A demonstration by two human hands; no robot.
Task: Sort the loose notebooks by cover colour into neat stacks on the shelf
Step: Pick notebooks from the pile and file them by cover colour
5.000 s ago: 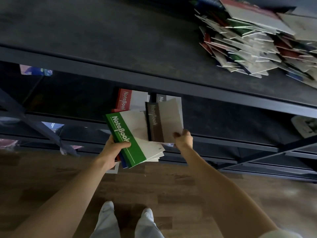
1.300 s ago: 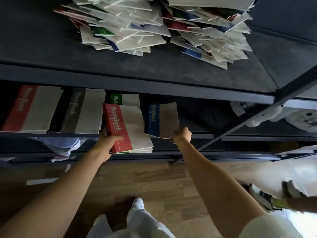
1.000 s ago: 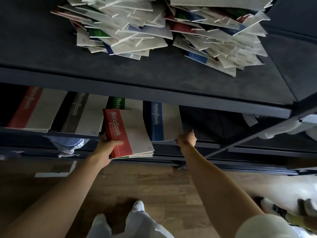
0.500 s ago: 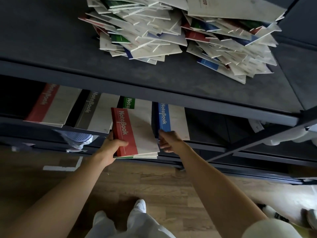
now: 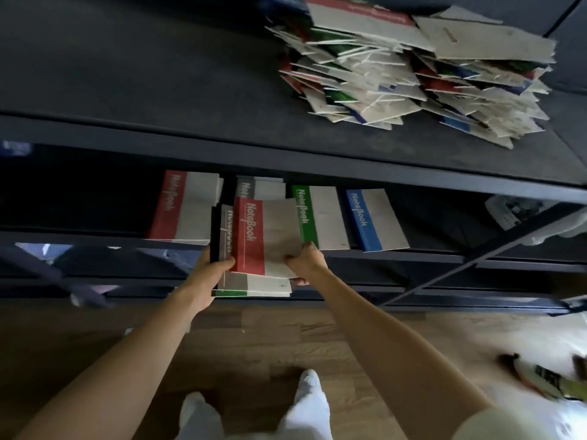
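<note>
1. A dark metal shelf unit [image 5: 222,160] stands on a wooden floor [image 5: 254,338], seen from above past its front rail.
2. "NoteBook" runs in pale letters along the coloured band of every top cover on the lower shelf [image 5: 79,239]. It shows on the red stack [image 5: 184,208], the grey stack [image 5: 260,187], the green stack [image 5: 317,217] and the blue stack [image 5: 371,220]. The same word is on the red notebook [image 5: 266,236] in the hands. Print on the heap's covers is too small to read.
3. The four stacks lie side by side, left to right in that order. The grey one is largely hidden behind the held covers.
4. A loose heap of notebooks [image 5: 413,68] sprawls on the right of the top shelf, with red, green and blue bands showing among pale covers.
5. The left hand [image 5: 209,274] grips a bundle of notebooks [image 5: 254,285] by its left edge, thumb over the top. The bundle hangs just in front of the lower shelf. The red notebook lies uppermost, a grey-banded cover is beneath it and a green edge shows at the bottom.
6. The right hand [image 5: 306,260] pinches the red notebook's lower right corner, fingers curled beneath.
7. A blurred white object [image 5: 508,211] sits at the lower shelf's far right. White trouser legs [image 5: 305,385] show below, and a blurred shoe [image 5: 546,379] lies at the right edge.
</note>
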